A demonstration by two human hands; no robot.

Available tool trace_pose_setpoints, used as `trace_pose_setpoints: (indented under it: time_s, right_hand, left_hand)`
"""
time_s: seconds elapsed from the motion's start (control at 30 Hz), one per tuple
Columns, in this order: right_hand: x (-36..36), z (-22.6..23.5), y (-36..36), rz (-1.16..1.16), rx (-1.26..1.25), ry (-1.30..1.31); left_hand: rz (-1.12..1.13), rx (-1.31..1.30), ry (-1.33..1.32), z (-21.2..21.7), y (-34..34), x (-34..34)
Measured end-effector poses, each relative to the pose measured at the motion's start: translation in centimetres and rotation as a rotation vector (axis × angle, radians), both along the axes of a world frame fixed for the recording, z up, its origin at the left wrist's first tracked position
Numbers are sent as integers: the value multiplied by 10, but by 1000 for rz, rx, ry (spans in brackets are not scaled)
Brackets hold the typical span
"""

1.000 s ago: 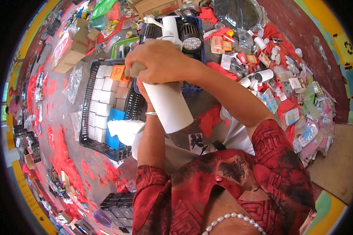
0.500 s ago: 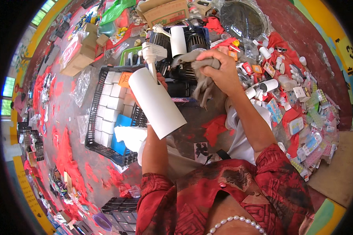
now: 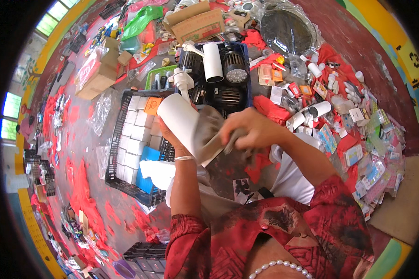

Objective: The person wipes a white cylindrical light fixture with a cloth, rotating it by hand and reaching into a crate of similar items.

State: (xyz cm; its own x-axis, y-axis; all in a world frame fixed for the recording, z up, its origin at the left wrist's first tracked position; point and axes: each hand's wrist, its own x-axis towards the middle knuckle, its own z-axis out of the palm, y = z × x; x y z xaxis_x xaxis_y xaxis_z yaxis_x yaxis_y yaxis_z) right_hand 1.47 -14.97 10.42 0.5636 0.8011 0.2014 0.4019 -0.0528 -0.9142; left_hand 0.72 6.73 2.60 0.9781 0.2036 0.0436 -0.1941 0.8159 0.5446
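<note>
My left hand [image 3: 168, 136] grips a white cylinder-shaped lamp [image 3: 184, 122] from underneath, its white bracket [image 3: 183, 82] pointing away from me. My right hand [image 3: 249, 132] presses a grey cloth [image 3: 213, 130] against the lamp's near end. Both hands are above a black crate of white boxes [image 3: 134, 139]. A second white cylinder lamp [image 3: 212, 62] lies on a dark blue crate [image 3: 224, 79] beyond the hands.
A cardboard box [image 3: 195, 21] and a large dark round dish [image 3: 288, 30] lie at the far side. Many small packaged items and white bottles [image 3: 349, 121] cover the floor on the right. Red patches and more cartons [image 3: 97, 79] lie to the left.
The lamp has tipped lower and closer to me. My right hand with the cloth moved from the lamp's far end down to its near end.
</note>
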Motion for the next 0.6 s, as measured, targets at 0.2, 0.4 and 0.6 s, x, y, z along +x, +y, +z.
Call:
trace_pose_setpoints:
  time_s: [0.2,0.4,0.6]
  right_hand:
    - [-6,-72,-43,-307,181,825]
    - [-33,-66,-7,-136,47,425]
    - [-35,-58,-6,-296,-83,18]
  left_hand:
    - [-207,-542,-121,-9,-14,18]
    - [-189,-572,-43,-10,-14,18]
    - [-162,-399,-1,6,-36,17]
